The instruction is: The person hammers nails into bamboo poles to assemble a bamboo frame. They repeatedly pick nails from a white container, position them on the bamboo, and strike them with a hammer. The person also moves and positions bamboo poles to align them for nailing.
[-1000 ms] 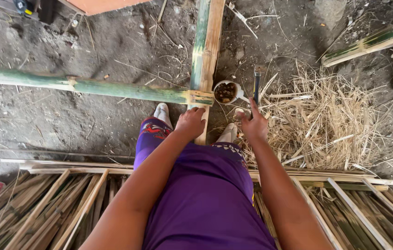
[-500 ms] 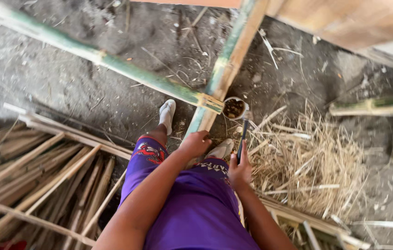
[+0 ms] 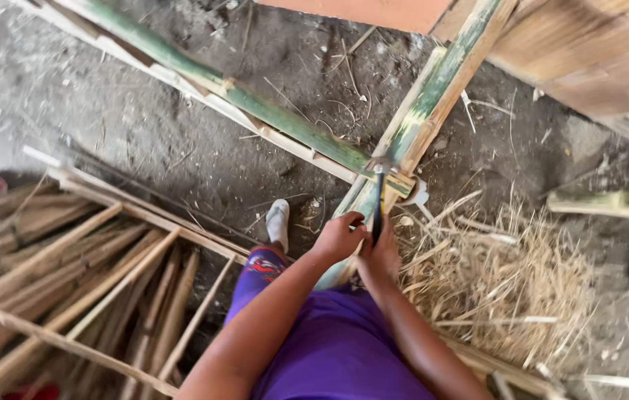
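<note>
Right grip (image 3: 382,255) around hammer (image 3: 377,204) (straw (image 3: 507,289) alongside)

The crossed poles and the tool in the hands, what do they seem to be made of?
The poles look like split bamboo: green skin, pale cut edges, ringed joints. The tool in the right hand has a dark handle; its head looks like metal, but it is too small to be sure.
</note>
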